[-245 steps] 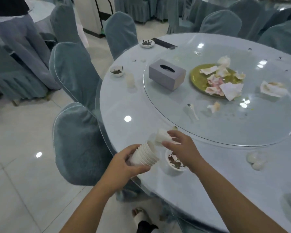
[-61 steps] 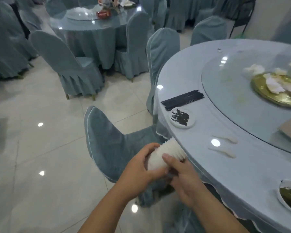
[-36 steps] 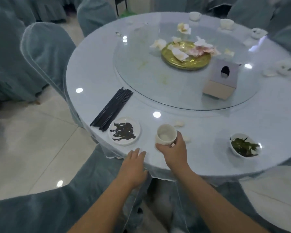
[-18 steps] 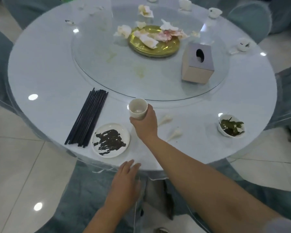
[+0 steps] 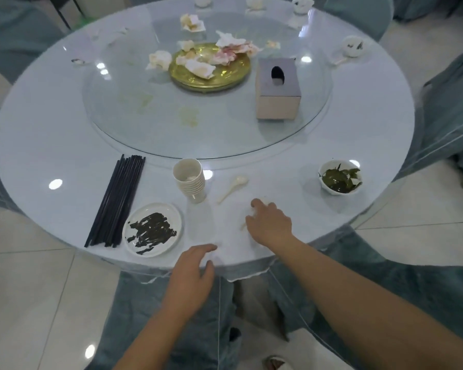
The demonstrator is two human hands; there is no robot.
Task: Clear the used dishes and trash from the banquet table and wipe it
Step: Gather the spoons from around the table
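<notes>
Black chopsticks (image 5: 116, 201) are lying in a bundle at the near left of the round surface (image 5: 51, 124). Just right of them a white plate (image 5: 153, 228) smeared with dark residue is sitting near the edge. The left hand (image 5: 191, 276) is resting at the near edge, its fingers relaxed and its grip open, holding nothing. Beyond it a stack of white cups (image 5: 189, 180) is standing upright, close to the rim of the glass turntable (image 5: 145, 116). A white spoon (image 5: 234, 188) is lying just right of the stack. The right hand (image 5: 269, 224) is reaching over the surface with curled fingers, covering a second small white piece beneath it; whether its grip is closing on that piece I cannot tell. Further right a white bowl (image 5: 340, 180) of wet tea leaves is sitting near the edge. On the turntable, a gold dish (image 5: 210, 68) is carrying crumpled napkins (image 5: 231, 49), and a tissue box (image 5: 278, 88) is standing right of it.
</notes>
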